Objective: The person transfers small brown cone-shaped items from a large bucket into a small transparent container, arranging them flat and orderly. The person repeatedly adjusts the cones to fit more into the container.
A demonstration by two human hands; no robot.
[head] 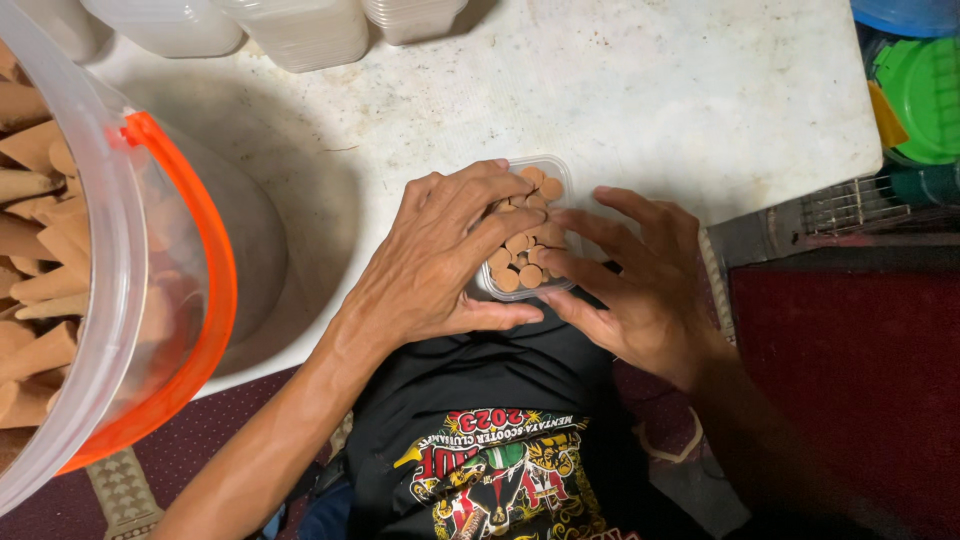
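While the left hand [440, 255] spreads its fingers [505, 232] over brown cones [522, 255] in a clear tub [556, 170] at the counter's [640, 90] near edge, right hand [640, 280] fingers press the tub's side; packing seems underway.

1. Small box [555, 172] at near table edge: clear plastic; pieces [520, 262] inside pale tan-brown.
2. Big bucket [95, 300], left: clear, orange handle [205, 300]; cones [35, 250] inside same tan-brown.
3. Table [650, 90]: white, grey scuffs.
4. Shirt [470, 400], near: black, multicolour print in red, green, yellow.
5. Floor covering [850, 380], right: dark red.
6. Lids [925, 90], far right: green; blue one above.
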